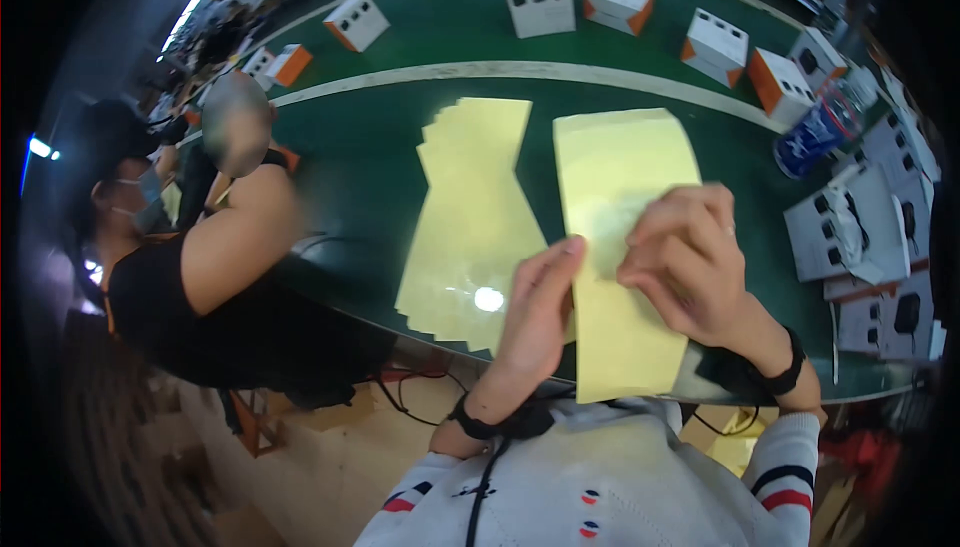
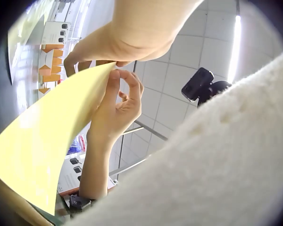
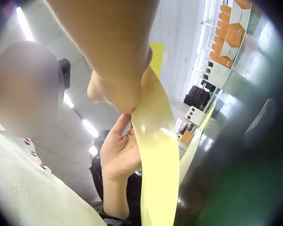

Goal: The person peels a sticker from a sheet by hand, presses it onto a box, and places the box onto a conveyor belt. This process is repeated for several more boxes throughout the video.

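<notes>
A long yellow sheet with a pale, glossy patch near its middle is held up in front of the sweater, over the table's near edge. My left hand grips its left edge, thumb on the face. The right hand is curled over the sheet, thumb and fingertips pinched together at its surface, close to the left thumb. Seen from the left wrist, the right hand's fingertips meet right at the sheet's edge. To the left, a fanned stack of yellow sheets lies on the green table.
White and orange boxes stand along the back. More boxes are piled at the right, beside a bottle with a blue label. A masked person sits close on the left. Cables hang below the table edge.
</notes>
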`<state>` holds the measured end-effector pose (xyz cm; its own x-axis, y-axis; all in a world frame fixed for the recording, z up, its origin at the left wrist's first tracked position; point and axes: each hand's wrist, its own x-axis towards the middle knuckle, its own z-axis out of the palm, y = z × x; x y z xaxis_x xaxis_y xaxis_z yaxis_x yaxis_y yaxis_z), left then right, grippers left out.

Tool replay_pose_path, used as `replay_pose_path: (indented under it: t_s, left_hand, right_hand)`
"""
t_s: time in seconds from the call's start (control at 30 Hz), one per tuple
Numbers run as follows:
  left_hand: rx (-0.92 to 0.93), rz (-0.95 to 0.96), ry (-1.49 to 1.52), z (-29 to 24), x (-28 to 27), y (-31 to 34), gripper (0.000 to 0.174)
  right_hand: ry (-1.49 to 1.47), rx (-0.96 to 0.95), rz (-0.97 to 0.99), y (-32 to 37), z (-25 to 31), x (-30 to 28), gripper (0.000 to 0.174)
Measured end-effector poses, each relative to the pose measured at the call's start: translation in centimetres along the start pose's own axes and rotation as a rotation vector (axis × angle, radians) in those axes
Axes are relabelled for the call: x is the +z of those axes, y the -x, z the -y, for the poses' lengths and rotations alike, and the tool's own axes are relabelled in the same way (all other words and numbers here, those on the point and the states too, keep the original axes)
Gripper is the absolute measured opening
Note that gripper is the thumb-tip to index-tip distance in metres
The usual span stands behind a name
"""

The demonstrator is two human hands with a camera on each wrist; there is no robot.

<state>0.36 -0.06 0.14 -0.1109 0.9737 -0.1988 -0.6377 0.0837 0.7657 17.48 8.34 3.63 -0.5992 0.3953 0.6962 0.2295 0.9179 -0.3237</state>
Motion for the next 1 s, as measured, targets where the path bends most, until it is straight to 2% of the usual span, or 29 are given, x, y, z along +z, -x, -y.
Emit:
replay_pose_path:
  t_s: [0.2,0.33,0.47,0.6,0.67,0.73,0.8,0.87,1.0]
  left_hand:
    - [-0.01,-0.004,-0.027,-0.6,0.6,-0.4,0.036]
    - [0.009,0.081,0.011,-0.2,0.5,-0.4,0.035]
    - [0.006,0.012,0.011,0.7,1.3,-0.7,0.035]
    - [0.291,-0.005,-0.179,0.4,2.6,0.2,0.037]
    - [0.351,0.073,-0.357,0.5,2.0,0.1,0.036]
    - [0.266,0.264,-0.709,-0.2,-0.2,-0.1,0.033]
    - [0.124,0.19,-0.598,-0.5,0.7,0.4,0.029]
    - [0.171,0.15,-0.46,-0.2,1.5,0.6,0.027]
    - [0.442,0.152,-0.694,0.4,1.2,0.3,0.035]
  right_hand:
    - [-0.478,0.288,-0.136,0.6,-1.2,-1.7,0.017]
    - [-0.316,0.213,-0.023,0.3,-1.2,-2.5,0.021]
    - [-0.273,0.176,0.044,0.1,-1.0,-2.6,0.026]
    - [-0.251,0.188,0.023,-0.4,-0.4,-2.4,0.025]
    - [-0.244,0.2,0.017,-0.4,-0.5,-2.3,0.024]
    - [-0.252,0.197,0.015,-0.8,-0.4,-2.1,0.023]
    - [-0.241,0.191,0.028,-0.9,-0.4,-2.0,0.023]
    - [-0.228,0.193,0.037,-1.1,-0.4,-1.9,0.024]
    - [-0.203,0.203,0.068,-0.9,-0.5,-2.4,0.024]
